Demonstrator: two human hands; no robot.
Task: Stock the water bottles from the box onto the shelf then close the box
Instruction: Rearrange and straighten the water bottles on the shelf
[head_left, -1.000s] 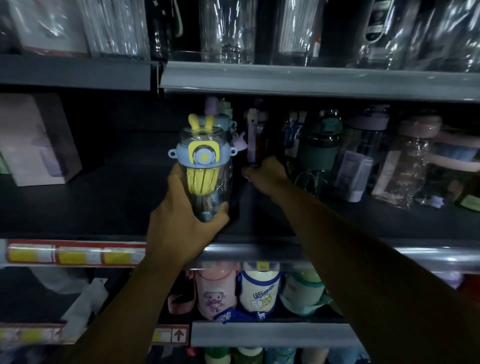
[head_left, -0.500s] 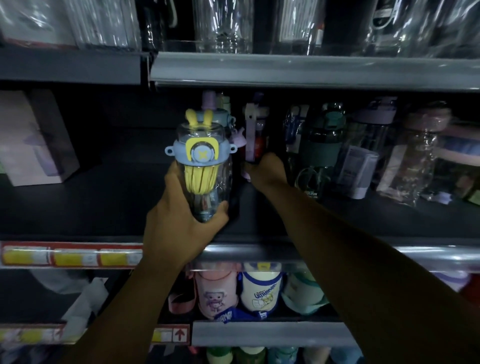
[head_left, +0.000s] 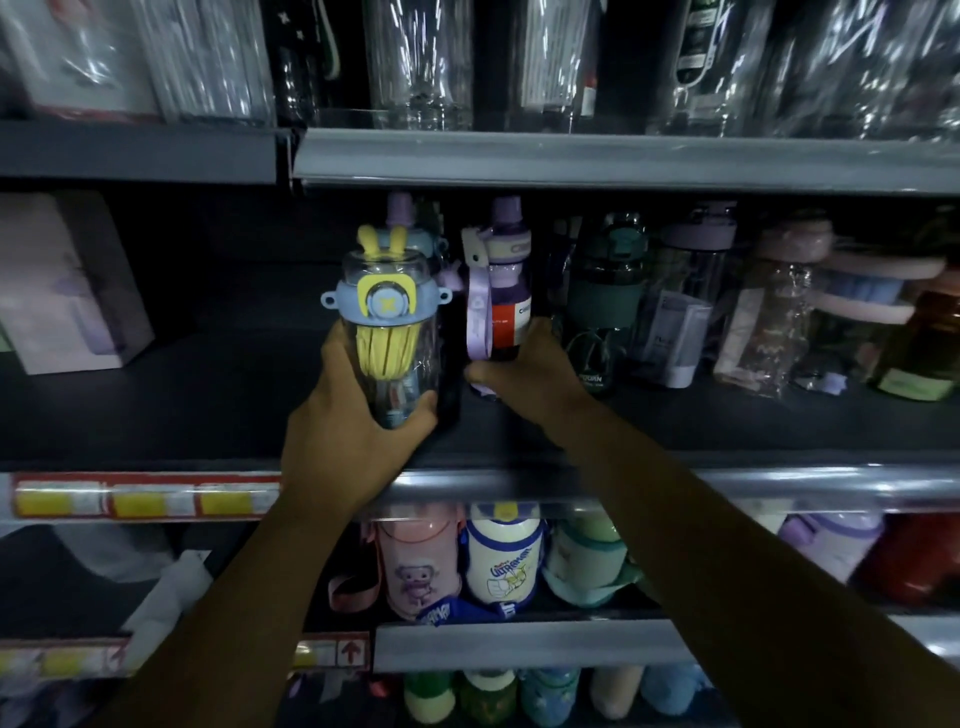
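Head view: two hands reach into the middle shelf, each with a bottle.
Task bottle: clear plastic water bottle with a blue collar and yellow rabbit-ear lid (head_left: 387, 332), upright near the front of the dark shelf board (head_left: 208, 405); whether its base touches the board cannot be told.
Left hand (head_left: 343, 431): fingers and thumb wrapped round the bottle's lower body.
Right hand (head_left: 524, 371): fingers curled round the foot of a dark purple bottle with a lilac strap and red-and-white label (head_left: 506, 312), just beside the first.
Handling: looks empty, so probably light; stiff wall, smooth and likely slippery; tall, so easy to tip. Best gripped round the body, not by the ears or side lugs.
Count, held: two bottles, one per hand.
Count, behind: one similar lid with a purple spout (head_left: 401, 210) shows behind the eared bottle.
Count, right of hands: a dark green bottle (head_left: 602, 296) and at least three more, too blurred to count surely.
Count, left: one pale lilac carton (head_left: 62, 291), well apart.
Count, shelf below: three children's bottles in front, namely pink (head_left: 415, 566), white-and-blue (head_left: 504, 561), mint (head_left: 587, 566).
Stock box: not in view.
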